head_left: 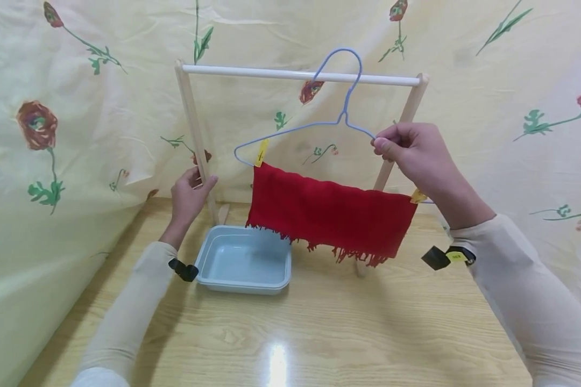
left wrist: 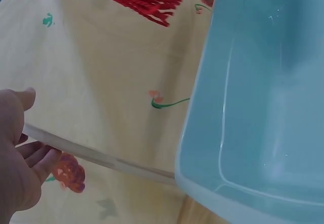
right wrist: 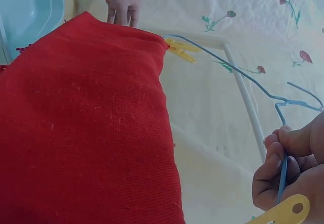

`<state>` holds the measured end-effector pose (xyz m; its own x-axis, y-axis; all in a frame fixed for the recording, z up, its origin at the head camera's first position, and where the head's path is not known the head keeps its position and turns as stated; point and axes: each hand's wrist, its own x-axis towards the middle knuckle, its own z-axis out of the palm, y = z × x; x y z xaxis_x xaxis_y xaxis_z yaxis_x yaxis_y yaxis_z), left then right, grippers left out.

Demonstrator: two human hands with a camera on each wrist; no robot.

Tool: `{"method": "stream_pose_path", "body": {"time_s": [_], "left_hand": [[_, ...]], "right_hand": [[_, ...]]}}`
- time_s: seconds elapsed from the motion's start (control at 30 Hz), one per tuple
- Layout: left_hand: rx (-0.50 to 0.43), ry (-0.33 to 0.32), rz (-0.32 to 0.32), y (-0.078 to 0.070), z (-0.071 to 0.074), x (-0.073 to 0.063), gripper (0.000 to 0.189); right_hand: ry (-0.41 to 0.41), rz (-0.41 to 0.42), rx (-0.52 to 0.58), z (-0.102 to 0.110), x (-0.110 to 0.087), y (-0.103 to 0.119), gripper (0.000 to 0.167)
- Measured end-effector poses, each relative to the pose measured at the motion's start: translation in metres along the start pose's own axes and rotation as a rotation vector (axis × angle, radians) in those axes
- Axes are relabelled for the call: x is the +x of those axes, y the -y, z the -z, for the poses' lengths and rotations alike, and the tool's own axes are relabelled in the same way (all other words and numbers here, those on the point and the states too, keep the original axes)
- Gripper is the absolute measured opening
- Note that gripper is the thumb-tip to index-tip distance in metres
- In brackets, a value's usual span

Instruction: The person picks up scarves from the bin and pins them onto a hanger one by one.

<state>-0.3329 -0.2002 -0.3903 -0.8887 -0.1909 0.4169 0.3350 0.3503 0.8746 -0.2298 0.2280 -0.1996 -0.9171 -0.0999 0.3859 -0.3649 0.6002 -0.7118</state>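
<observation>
A red fringed cloth (head_left: 329, 209) hangs from a blue wire hanger (head_left: 290, 129), fastened by a yellow clip (head_left: 261, 152) at one corner and another yellow clip (head_left: 418, 196) at the other. My right hand (head_left: 413, 153) pinches the hanger's right shoulder between thumb and fingers, holding it tilted. The hook overlaps the white rod (head_left: 271, 72) of a wooden-legged rack in the head view. At the left, my left hand (head_left: 190, 196) holds the rack's left post (head_left: 192, 118), its fingers behind the wood and the thumb sticking out. The left wrist view shows those fingers (left wrist: 43, 158) along the post.
A light blue plastic basin (head_left: 242, 287) stands on the wood-grain table (head_left: 281, 333) by the rack's left foot, partly behind the cloth's fringe. Flower-printed fabric (head_left: 101, 107) covers the back and sides. The rack's right post (head_left: 413, 102) rises behind the right hand.
</observation>
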Motion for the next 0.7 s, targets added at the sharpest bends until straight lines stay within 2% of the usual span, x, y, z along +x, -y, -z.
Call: {"method": "stream_pose_path", "body": {"time_s": [0.2, 0.43, 0.7], "left_hand": [[0.021, -0.074, 0.012, 0.001, -0.003, 0.001, 0.044], [0.014, -0.143, 0.02, 0.001, -0.006, 0.001, 0.04], [0.026, -0.178, 0.022, 0.002, -0.009, 0.001, 0.034]], "right_hand": [[0.01, -0.054, -0.022, 0.008, 0.008, 0.01, 0.022], [0.036, -0.129, -0.034, 0.008, 0.02, 0.023, 0.027], [0.034, -0.137, 0.031, 0.003, 0.035, 0.024, 0.031]]}}
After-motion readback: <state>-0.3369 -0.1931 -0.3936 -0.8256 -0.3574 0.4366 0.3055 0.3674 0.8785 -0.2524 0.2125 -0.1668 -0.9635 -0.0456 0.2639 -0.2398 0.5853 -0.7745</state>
